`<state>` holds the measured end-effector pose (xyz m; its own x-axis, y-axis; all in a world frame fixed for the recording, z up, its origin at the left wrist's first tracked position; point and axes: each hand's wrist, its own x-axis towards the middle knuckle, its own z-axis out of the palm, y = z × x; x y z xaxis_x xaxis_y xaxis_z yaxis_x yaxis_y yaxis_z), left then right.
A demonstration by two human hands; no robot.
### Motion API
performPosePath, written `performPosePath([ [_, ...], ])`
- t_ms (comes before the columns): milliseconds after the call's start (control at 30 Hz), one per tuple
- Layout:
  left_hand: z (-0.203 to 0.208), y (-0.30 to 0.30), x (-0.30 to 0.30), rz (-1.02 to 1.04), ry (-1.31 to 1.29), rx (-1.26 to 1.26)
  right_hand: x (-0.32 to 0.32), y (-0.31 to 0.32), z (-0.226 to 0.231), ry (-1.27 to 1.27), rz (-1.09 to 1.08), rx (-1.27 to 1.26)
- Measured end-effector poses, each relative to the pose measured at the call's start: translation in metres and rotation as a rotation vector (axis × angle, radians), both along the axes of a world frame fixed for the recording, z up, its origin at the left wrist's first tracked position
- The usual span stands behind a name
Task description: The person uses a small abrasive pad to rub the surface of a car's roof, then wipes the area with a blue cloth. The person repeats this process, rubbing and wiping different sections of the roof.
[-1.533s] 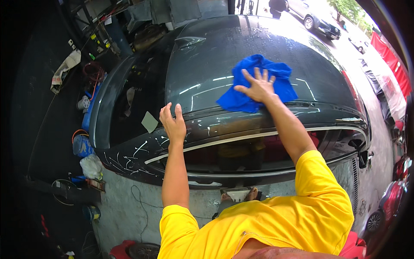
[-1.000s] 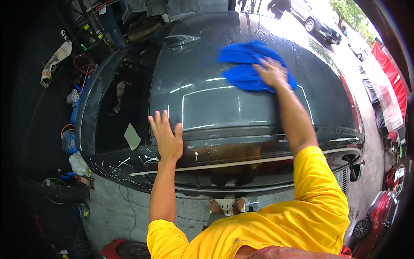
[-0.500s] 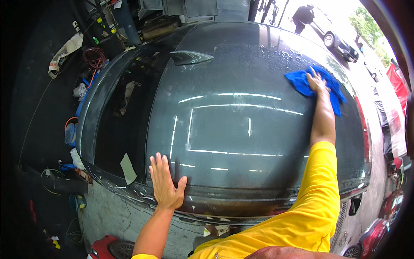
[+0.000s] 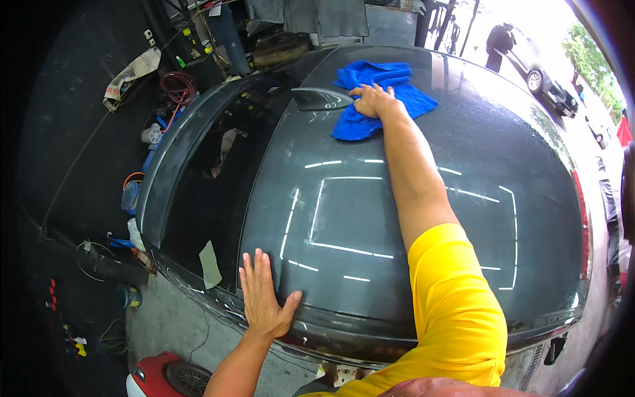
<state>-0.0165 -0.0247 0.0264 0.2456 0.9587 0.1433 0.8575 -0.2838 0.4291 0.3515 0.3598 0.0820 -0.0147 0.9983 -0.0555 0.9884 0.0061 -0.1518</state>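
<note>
A dark grey car roof [image 4: 350,218] fills the middle of the head view, glossy with reflected light strips. My right hand [image 4: 376,101] presses a crumpled blue cloth [image 4: 357,127] onto the far part of the roof. The cloth bunches under and around the fingers, beside the shark-fin antenna [image 4: 321,99]. Near the roof's close edge, my left hand [image 4: 266,298] lies flat and open, fingers up and thumb out to the right. It holds nothing. Left of it, a pale green-grey piece of paper [image 4: 210,264] rests on the dark glass [image 4: 205,178].
A red car [image 4: 155,376] stands at the lower left. Coiled hose [image 4: 178,88] and a blue bucket [image 4: 130,197] are beyond the left side of the car. At the far right, a person in dark clothes [image 4: 499,45] stands near a parked vehicle [image 4: 555,86].
My right hand has swept the blue cloth leftward across the roof, from the right side to beside the antenna. My left hand stays on the near edge. The whole view has shifted slightly.
</note>
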Motion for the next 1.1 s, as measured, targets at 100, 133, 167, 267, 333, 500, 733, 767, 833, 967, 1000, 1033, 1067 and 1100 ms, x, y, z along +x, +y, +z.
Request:
performPosePath([
  [100,-0.001,0.003,0.000,0.004,0.003,0.006,0.005,0.004,-0.015,0.082,0.085,0.090],
  [133,-0.002,0.004,0.001,-0.002,-0.025,0.022,0.014,-0.002,-0.017,0.099,0.108,0.115],
  [167,-0.004,0.004,0.001,0.004,-0.026,0.027,0.017,-0.015,-0.016,0.119,0.134,0.131],
  [267,-0.006,0.005,0.003,0.016,-0.047,0.040,0.007,-0.080,-0.009,-0.042,0.201,0.137],
  [333,-0.006,0.004,0.005,0.023,-0.070,0.055,-0.008,-0.136,0.003,-0.021,0.275,0.066],
  [500,-0.007,0.002,0.003,0.022,-0.094,0.104,-0.035,-0.178,0.030,-0.091,0.282,0.015],
  [733,-0.014,0.001,-0.003,-0.010,-0.111,0.117,-0.119,-0.059,-0.021,-0.150,0.372,0.104],
  [767,-0.015,0.000,-0.004,-0.014,-0.112,0.114,-0.131,-0.043,-0.029,-0.149,0.379,0.102],
  [833,-0.018,0.001,-0.005,-0.028,-0.115,0.117,-0.149,-0.013,-0.040,-0.125,0.376,0.067],
  [967,-0.017,-0.004,-0.010,0.002,-0.112,0.116,-0.230,0.007,-0.042,-0.154,0.179,-0.033],
  [1000,-0.017,-0.005,-0.011,0.009,-0.103,0.116,-0.239,0.005,-0.036,-0.148,0.156,-0.087],
  [1033,-0.018,-0.005,-0.011,0.015,-0.099,0.106,-0.234,0.002,-0.035,-0.162,0.149,-0.053],
  [1067,-0.019,-0.002,-0.012,0.019,-0.093,0.095,-0.232,0.001,-0.038,-0.140,0.162,-0.060],
  [1100,-0.017,0.002,-0.007,0.003,-0.114,0.085,-0.222,-0.002,-0.035,-0.143,0.154,-0.068],
])
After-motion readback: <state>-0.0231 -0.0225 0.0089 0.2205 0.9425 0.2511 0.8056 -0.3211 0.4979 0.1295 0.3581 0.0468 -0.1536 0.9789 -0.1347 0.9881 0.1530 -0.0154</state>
